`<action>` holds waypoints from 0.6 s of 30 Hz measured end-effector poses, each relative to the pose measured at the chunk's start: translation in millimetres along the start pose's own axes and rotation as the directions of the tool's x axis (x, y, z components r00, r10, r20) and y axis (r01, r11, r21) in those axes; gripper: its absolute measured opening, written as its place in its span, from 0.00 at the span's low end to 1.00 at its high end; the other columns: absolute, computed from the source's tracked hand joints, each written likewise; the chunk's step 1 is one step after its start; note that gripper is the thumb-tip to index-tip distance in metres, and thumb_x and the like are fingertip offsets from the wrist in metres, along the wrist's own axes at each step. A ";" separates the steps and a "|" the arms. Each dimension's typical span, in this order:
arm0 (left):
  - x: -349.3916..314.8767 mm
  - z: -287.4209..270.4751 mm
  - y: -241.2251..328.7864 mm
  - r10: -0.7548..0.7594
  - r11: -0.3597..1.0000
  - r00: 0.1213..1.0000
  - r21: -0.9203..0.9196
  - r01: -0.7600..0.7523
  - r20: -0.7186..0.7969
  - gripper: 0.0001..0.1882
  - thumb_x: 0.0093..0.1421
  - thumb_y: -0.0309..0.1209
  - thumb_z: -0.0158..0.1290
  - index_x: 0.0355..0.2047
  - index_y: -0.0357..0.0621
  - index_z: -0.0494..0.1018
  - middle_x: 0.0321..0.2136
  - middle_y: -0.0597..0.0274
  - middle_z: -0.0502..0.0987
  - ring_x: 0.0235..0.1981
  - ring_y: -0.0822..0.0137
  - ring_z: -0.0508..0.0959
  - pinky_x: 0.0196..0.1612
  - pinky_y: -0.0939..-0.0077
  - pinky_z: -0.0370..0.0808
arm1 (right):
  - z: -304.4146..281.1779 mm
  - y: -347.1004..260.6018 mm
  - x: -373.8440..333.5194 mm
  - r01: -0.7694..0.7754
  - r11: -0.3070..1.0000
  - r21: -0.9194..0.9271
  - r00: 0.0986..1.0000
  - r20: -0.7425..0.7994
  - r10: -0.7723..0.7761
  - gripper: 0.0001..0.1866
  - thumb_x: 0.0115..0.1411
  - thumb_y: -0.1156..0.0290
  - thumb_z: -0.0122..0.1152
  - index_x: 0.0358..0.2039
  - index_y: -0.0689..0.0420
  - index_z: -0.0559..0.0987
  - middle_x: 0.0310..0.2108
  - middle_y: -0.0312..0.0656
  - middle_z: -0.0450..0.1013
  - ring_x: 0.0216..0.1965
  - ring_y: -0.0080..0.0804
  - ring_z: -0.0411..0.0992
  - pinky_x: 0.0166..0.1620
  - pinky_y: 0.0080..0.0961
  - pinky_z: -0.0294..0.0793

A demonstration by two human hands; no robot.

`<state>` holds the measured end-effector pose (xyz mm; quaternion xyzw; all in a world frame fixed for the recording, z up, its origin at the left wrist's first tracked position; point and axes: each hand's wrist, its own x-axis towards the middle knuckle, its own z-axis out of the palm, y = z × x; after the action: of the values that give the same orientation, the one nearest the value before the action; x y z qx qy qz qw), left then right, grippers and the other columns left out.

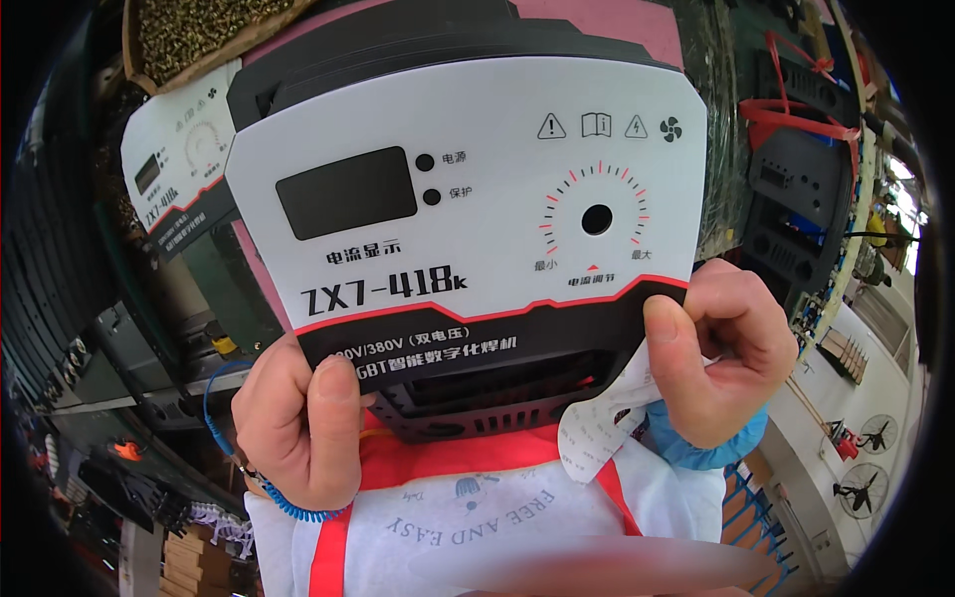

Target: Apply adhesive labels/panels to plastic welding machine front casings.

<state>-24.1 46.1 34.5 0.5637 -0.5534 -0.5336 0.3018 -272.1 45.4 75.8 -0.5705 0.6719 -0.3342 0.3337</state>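
Observation:
A large panel label (pixel 477 249), white above and black below with a red line between, faces me over a black plastic housing (pixel 468 418) whose slotted lower part shows beneath it. My left hand (pixel 303 428) is closed on the label's lower left corner, thumb on top. At the lower right corner my right hand (pixel 721 343) pinches the label between thumb and bent fingers. A curled strip of white backing paper (pixel 597 438) hangs below my right hand; where it joins the label is hidden. A blue coiled cord (pixel 298 505) runs from my left wrist.
Another printed panel (pixel 184 169) lies to the left, below a tray of small metal parts (pixel 194 35). Black plastic housings (pixel 796 189) with red straps (pixel 796 119) stand at the right. Beneath the work lies a pink surface (pixel 637 30).

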 end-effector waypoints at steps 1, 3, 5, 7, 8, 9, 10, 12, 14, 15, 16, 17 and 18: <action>-1.0 -1.0 2.5 -0.010 1.000 1.000 0.022 0.010 -0.003 0.13 0.64 0.31 0.40 0.31 0.33 0.69 0.17 0.68 0.67 0.14 0.83 0.62 0.17 0.89 0.58 | 0.4 -0.3 0.4 -0.013 1.000 -0.002 1.000 0.002 0.013 0.10 0.42 0.84 0.66 0.20 0.59 0.73 0.15 0.31 0.65 0.13 0.11 0.51 0.17 0.13 0.46; -2.2 -1.5 9.8 -0.055 0.998 0.998 0.010 0.055 -0.027 0.11 0.62 0.28 0.43 0.25 0.35 0.66 0.17 0.63 0.69 0.15 0.78 0.64 0.19 0.85 0.60 | 0.6 -0.4 1.1 -0.013 1.000 0.018 1.000 0.007 0.013 0.10 0.42 0.83 0.66 0.20 0.59 0.72 0.15 0.30 0.65 0.13 0.11 0.51 0.17 0.12 0.46; -1.8 -2.1 13.4 -0.079 0.997 0.996 -0.008 0.078 -0.046 0.13 0.60 0.24 0.46 0.18 0.36 0.63 0.17 0.59 0.71 0.16 0.73 0.66 0.21 0.81 0.62 | -0.4 -2.0 1.1 -0.004 1.000 0.029 1.000 -0.007 0.004 0.10 0.43 0.83 0.66 0.20 0.59 0.72 0.15 0.30 0.65 0.13 0.10 0.51 0.17 0.12 0.46; -2.4 -2.9 10.7 -0.056 0.997 0.998 0.045 0.057 -0.038 0.13 0.59 0.24 0.47 0.18 0.37 0.62 0.16 0.60 0.70 0.15 0.73 0.65 0.20 0.81 0.61 | 0.3 -2.8 -0.4 -0.045 0.998 0.048 0.999 0.007 0.045 0.09 0.43 0.83 0.66 0.21 0.59 0.72 0.15 0.30 0.66 0.13 0.09 0.51 0.17 0.12 0.46; -1.8 -4.6 8.3 -0.044 0.998 0.999 0.045 0.044 -0.010 0.14 0.59 0.23 0.47 0.17 0.38 0.61 0.15 0.60 0.68 0.14 0.71 0.64 0.18 0.80 0.60 | 2.4 -1.6 -1.3 -0.038 0.998 0.053 0.999 0.004 0.038 0.09 0.43 0.83 0.66 0.20 0.59 0.73 0.16 0.30 0.66 0.13 0.09 0.51 0.17 0.11 0.46; 1.0 -5.8 4.6 0.013 0.998 1.000 0.060 -0.013 0.009 0.14 0.58 0.23 0.48 0.16 0.38 0.60 0.14 0.60 0.67 0.13 0.70 0.64 0.18 0.79 0.59 | 3.9 -1.8 -0.6 -0.058 0.997 0.056 0.998 0.009 0.058 0.09 0.43 0.82 0.66 0.20 0.59 0.72 0.16 0.30 0.66 0.14 0.09 0.51 0.17 0.11 0.46; 1.7 -6.0 2.0 0.061 0.995 0.998 0.073 -0.063 0.031 0.14 0.57 0.22 0.48 0.16 0.38 0.59 0.13 0.59 0.65 0.13 0.68 0.63 0.17 0.78 0.58 | 2.9 -3.2 -1.6 -0.086 0.995 0.057 0.996 0.019 0.085 0.09 0.44 0.82 0.66 0.20 0.60 0.72 0.16 0.30 0.66 0.14 0.09 0.51 0.17 0.11 0.46; 6.8 -9.2 -0.4 0.142 0.973 0.990 0.184 -0.139 -0.004 0.15 0.52 0.21 0.52 0.14 0.40 0.58 0.11 0.60 0.61 0.11 0.64 0.60 0.15 0.76 0.56 | 2.9 -5.2 -1.3 -0.091 0.995 0.050 0.995 0.035 0.089 0.09 0.44 0.82 0.66 0.20 0.60 0.72 0.16 0.30 0.65 0.14 0.09 0.52 0.17 0.11 0.46; 13.4 -13.3 6.6 0.378 0.804 0.922 0.463 -0.374 0.089 0.17 0.46 0.22 0.56 0.11 0.42 0.57 0.10 0.61 0.59 0.11 0.63 0.58 0.13 0.74 0.54 | 1.5 -6.4 -3.2 -0.105 0.993 0.050 0.993 0.065 0.102 0.09 0.44 0.82 0.65 0.20 0.60 0.72 0.16 0.30 0.64 0.14 0.09 0.52 0.17 0.11 0.46; 15.1 -12.4 10.0 0.404 0.739 0.911 0.556 -0.380 0.086 0.19 0.41 0.25 0.59 0.10 0.43 0.57 0.09 0.62 0.58 0.10 0.63 0.58 0.12 0.73 0.53 | 0.7 -6.3 -4.0 -0.117 0.992 0.037 0.992 0.039 0.116 0.09 0.45 0.82 0.65 0.20 0.60 0.71 0.16 0.29 0.63 0.15 0.09 0.52 0.18 0.11 0.47; 18.9 -13.6 19.2 0.380 0.661 0.914 0.650 -0.375 0.141 0.21 0.42 0.31 0.63 0.10 0.43 0.59 0.10 0.62 0.58 0.11 0.63 0.59 0.12 0.73 0.55 | -1.7 -5.6 -6.3 -0.139 0.990 0.025 0.990 0.004 0.139 0.09 0.45 0.82 0.65 0.20 0.61 0.71 0.16 0.29 0.63 0.15 0.09 0.52 0.18 0.11 0.47; 20.1 -17.0 19.6 0.320 0.681 0.937 0.654 -0.329 0.139 0.19 0.43 0.33 0.63 0.11 0.41 0.62 0.10 0.61 0.59 0.12 0.60 0.60 0.14 0.71 0.56 | -2.7 -4.9 -9.0 -0.163 0.987 0.008 0.986 -0.029 0.163 0.09 0.47 0.81 0.64 0.22 0.61 0.71 0.16 0.28 0.62 0.16 0.08 0.52 0.19 0.10 0.48; 20.2 -20.9 19.8 0.259 0.700 0.956 0.655 -0.284 0.138 0.19 0.45 0.35 0.62 0.12 0.40 0.64 0.10 0.59 0.60 0.13 0.58 0.61 0.15 0.70 0.56 | -1.9 -4.4 -10.9 -0.153 0.988 0.024 0.988 -0.019 0.154 0.09 0.47 0.81 0.64 0.22 0.61 0.71 0.16 0.28 0.62 0.16 0.08 0.52 0.19 0.10 0.48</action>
<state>-14.2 17.7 52.8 0.5367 -0.7897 -0.2592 0.1450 -269.9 55.7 81.2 -0.5098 0.7135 -0.3209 0.3579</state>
